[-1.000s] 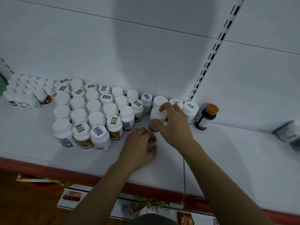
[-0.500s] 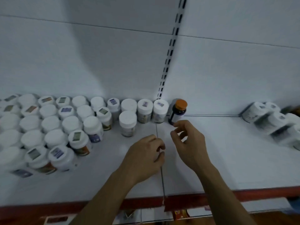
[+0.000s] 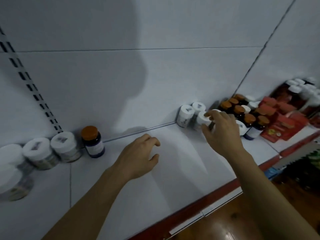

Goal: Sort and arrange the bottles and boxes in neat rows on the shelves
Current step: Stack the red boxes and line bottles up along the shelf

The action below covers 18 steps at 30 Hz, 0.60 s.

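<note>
My right hand (image 3: pixel 220 130) reaches to the right side of the white shelf (image 3: pixel 173 170) and its fingers curl round a white-capped bottle (image 3: pixel 202 118) in a small cluster of white bottles (image 3: pixel 186 115) against the back wall. My left hand (image 3: pixel 138 156) hovers over the shelf's middle with loosely curled fingers, holding nothing. A dark bottle with an orange cap (image 3: pixel 93 142) stands alone at the back left, beside several white-capped bottles (image 3: pixel 64 146).
Several dark orange-capped bottles (image 3: pixel 242 111) and red boxes (image 3: pixel 280 122) crowd the far right. A slotted upright (image 3: pixel 32 87) runs up the back wall at left. The shelf's red front edge (image 3: pixel 199 208) runs diagonally; wooden floor lies below.
The view has swung right. My right hand moved from beside the lone orange-capped bottle to the white bottle cluster on the right and took hold of one. My left hand followed, empty.
</note>
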Each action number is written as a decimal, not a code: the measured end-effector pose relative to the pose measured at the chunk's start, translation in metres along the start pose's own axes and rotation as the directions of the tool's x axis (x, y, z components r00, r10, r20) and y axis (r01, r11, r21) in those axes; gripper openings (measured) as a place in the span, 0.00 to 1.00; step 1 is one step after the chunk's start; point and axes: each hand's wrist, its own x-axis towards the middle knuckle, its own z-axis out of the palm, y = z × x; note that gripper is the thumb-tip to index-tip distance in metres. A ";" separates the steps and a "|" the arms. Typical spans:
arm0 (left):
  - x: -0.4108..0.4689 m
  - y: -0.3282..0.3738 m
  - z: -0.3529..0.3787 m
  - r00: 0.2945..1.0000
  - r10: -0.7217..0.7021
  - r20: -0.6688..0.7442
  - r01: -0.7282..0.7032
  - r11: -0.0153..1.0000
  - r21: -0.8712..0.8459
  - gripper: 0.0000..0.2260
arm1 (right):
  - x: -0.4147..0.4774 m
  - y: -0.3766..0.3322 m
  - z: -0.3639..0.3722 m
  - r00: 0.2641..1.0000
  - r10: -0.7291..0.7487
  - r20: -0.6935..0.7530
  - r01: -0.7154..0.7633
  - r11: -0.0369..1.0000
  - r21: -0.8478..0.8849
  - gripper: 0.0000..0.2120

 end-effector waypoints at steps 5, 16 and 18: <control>0.073 0.036 0.016 0.986 -0.078 -0.150 0.053 0.985 -0.165 0.22 | 0.057 0.025 0.004 0.965 -0.072 0.251 0.121 0.975 -0.186 0.22; 0.170 0.085 0.091 0.741 -0.536 -0.405 0.378 0.831 -0.407 0.27 | 0.063 0.076 -0.025 0.999 -0.033 0.005 0.021 0.728 0.685 0.21; 0.169 0.086 0.095 0.732 -0.520 -0.440 0.291 0.823 -0.488 0.24 | 0.063 0.079 -0.025 0.997 -0.017 0.072 -0.047 0.594 0.803 0.17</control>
